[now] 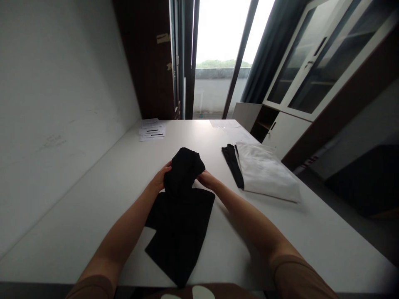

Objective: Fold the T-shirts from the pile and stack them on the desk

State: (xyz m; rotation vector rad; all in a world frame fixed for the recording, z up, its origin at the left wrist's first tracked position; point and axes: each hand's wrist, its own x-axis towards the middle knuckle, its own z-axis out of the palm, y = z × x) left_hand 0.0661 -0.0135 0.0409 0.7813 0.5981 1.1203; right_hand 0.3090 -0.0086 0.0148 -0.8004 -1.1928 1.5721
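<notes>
A black cloth garment lies on the white table in front of me, its near end close to the table's front edge. Its far part is bunched and lifted off the tabletop between my hands. My left hand grips the bunched cloth from the left, thumb on the near side. On the other side, my right hand holds the cloth's right edge, its fingers partly hidden beneath the fabric. The garment's exact kind is hard to make out in its dark folds.
To the right lie a folded white cloth or bag and a folded black cloth beside it. Papers sit at the table's far left, and more sheets at the far edge. A wall borders the table's left side.
</notes>
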